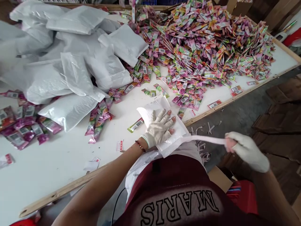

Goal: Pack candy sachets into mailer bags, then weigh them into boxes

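Note:
My left hand (160, 127), in a white glove with bare fingertips, lies flat with fingers spread on a white plastic mailing bag (180, 127) at the table's front edge. Gloved too, my right hand (245, 150) is closed on one end of a pale adhesive backing strip (207, 139). The strip stretches from the bag's near end out to the right, past the table edge. Beside my left hand lies a single green and pink sachet (135, 125). What is inside the bag is hidden.
A big heap of colourful sachets (207, 40) covers the back right of the table (110, 157). Filled white bags (77, 69) are piled at the left, with sachets around them. Brown cardboard boxes (277, 119) stand at the right, and discarded strips (203, 147) lie on the floor.

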`<state>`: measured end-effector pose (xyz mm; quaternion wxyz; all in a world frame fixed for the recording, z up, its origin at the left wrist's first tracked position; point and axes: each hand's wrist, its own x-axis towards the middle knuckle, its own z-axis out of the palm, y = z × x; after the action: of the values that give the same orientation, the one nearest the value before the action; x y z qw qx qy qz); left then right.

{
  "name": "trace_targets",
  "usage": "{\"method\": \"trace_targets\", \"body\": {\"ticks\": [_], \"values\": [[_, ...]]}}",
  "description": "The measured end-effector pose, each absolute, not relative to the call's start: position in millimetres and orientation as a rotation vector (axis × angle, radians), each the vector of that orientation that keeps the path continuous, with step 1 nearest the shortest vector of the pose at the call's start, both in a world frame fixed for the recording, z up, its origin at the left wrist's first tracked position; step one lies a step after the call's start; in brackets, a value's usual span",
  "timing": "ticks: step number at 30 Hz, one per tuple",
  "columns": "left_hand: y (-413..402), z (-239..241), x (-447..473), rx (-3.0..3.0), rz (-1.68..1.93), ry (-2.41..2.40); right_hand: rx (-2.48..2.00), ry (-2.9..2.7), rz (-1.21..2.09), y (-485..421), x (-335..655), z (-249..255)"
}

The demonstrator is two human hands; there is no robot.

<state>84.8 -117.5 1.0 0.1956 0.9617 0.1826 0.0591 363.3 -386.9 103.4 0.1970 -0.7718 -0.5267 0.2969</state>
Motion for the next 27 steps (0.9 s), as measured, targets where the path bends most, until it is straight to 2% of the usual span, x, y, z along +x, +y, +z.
{"method": "trace_targets", "body": {"ticks": [3, 5, 7, 10, 13, 17, 23, 27], "values": [[-118.3, 13.2, 56.4, 2.638, 0.32, 0.419, -2.655, -1.338, 0.401, -406.9, 414.7, 91.0], [-124.5, 15.8, 28.7, 2.647, 0.368, 0.34, -2.738, -1.448, 0.061, -400.9, 429.3, 68.5], [-137.1, 10.6, 4.8, 2.706, 0.38, 0.345, -2.517, -1.725, -0.1, -378.4, 422.8, 40.7], [-162.3, -7.8, -8.0, 2.814, 0.463, 0.51, -2.007, -2.096, -0.171, -327.1, 385.4, 1.6], [-179.2, -25.4, -0.9, 2.878, 0.574, 0.475, -1.592, -2.338, -0.133, -281.2, 344.7, -21.6], [-181.1, -30.7, -3.6, 2.786, 0.559, 0.291, -1.326, -2.482, 0.094, -255.8, 320.6, -25.8], [-190.5, -14.6, -13.8, 2.509, 0.802, 0.507, -1.196, -2.291, 0.285, -258.1, 319.1, -12.4], [-191.9, 5.3, 1.7, 2.203, 0.681, 1.022, -1.473, -1.922, 0.446, -251.1, 309.1, -4.9]]}}
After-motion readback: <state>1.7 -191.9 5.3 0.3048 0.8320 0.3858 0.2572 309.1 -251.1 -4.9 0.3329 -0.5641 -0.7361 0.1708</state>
